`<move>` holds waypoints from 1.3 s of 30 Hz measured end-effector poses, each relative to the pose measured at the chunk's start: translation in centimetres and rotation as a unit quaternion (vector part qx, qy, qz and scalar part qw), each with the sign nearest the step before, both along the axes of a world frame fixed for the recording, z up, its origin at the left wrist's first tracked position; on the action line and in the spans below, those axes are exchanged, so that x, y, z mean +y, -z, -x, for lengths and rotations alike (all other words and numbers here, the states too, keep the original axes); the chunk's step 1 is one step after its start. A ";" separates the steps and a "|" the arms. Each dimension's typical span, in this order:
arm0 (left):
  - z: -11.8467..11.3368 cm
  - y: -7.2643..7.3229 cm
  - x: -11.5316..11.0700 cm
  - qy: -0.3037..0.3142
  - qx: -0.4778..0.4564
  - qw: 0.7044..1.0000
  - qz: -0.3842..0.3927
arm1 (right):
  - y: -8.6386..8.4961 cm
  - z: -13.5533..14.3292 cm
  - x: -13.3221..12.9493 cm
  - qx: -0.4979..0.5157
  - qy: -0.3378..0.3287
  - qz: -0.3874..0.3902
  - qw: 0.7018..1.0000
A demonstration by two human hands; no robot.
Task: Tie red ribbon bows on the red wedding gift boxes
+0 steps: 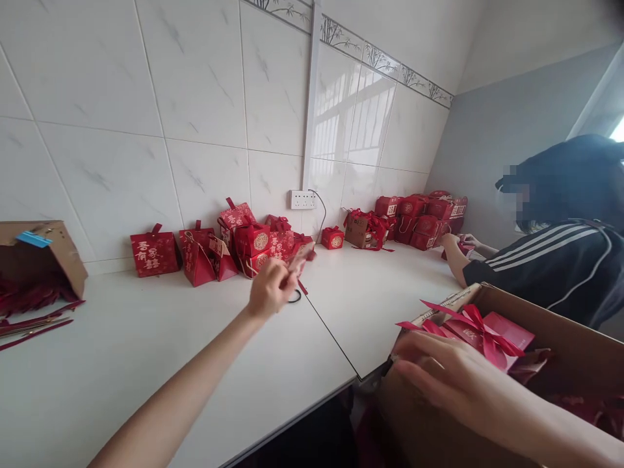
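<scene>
Pinches a blurred pinkish piece [303, 255] with closed fingers of the left hand [272, 289], before red boxes [255, 240], beside a black ring [299, 297]. Holds the right hand [451, 376] half-curled over the carton [575, 348], near ribboned packets [511, 329]; cannot tell its grip.

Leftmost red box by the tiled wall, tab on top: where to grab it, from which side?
Probably pinch the tab on the leftmost red box, coming from above. The tab sticks up past the top edge, while the tiled wall backs the box and a neighbouring red box crowds its right. The left hand is nearer but holds a blurred piece.
</scene>
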State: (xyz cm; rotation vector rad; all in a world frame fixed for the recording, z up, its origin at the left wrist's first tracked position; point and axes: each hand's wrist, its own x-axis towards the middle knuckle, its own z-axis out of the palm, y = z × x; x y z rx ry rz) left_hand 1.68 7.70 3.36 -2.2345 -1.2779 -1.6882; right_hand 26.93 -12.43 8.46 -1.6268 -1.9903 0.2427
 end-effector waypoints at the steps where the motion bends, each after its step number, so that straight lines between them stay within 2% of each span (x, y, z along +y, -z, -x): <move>1: -1.0 0.8 -1.5 0.035 0.030 0.998 -0.052 | -0.2 1.3 0.9 0.043 -0.032 0.064 0.997; 2: -2.1 1.8 -3.0 0.059 0.050 0.992 -0.103 | -0.1 2.5 1.8 0.085 -0.050 0.110 0.989; 4: -4.1 3.7 -5.9 0.103 0.057 0.981 -0.157 | 0.3 4.5 3.8 0.159 -0.052 0.139 0.976; 6: -5.5 5.1 -8.5 0.172 0.048 0.974 -0.137 | 1.3 5.6 5.8 0.203 -0.036 0.141 0.968; 8: -5.9 5.7 -10.2 0.257 0.059 0.960 -0.097 | 2.3 5.8 7.5 0.208 -0.040 0.116 0.970; 10: -5.6 5.2 -10.6 0.309 0.073 0.943 -0.098 | 3.1 5.3 8.7 0.205 -0.068 0.084 0.973; 12: -4.9 3.8 -9.8 0.282 0.059 0.948 -0.137 | 3.6 4.5 9.5 0.217 -0.103 0.067 0.968; 14: -4.3 1.8 -8.2 0.209 0.041 0.967 -0.140 | 3.8 3.7 10.0 0.228 -0.121 0.065 0.964; 16: -4.1 -0.3 -6.7 0.192 0.060 0.978 -0.061 | 3.8 3.3 10.2 0.224 -0.121 0.059 0.965; 18: -4.3 -1.9 -5.7 0.238 0.091 0.965 0.058 | 3.9 3.2 10.2 0.204 -0.123 0.048 0.970; 20: -4.7 -2.5 -5.4 0.283 0.097 0.943 0.146 | 4.0 3.3 10.1 0.190 -0.136 0.039 0.971; 23: -5.4 -2.1 -5.8 0.301 0.033 0.938 0.171 | 4.0 3.5 9.7 0.198 -0.150 0.053 0.967; 28: -6.0 -0.5 -6.6 0.281 -0.086 0.943 0.159 | 3.5 3.7 9.4 0.207 -0.111 0.071 0.969; 34: -6.3 0.0 -6.5 0.262 -0.093 0.951 0.136 | 3.2 3.7 9.4 0.216 -0.079 0.086 0.969; 39: -6.4 0.4 -6.4 0.245 -0.083 0.959 0.116 | 3.1 3.5 9.5 0.229 -0.098 0.089 0.964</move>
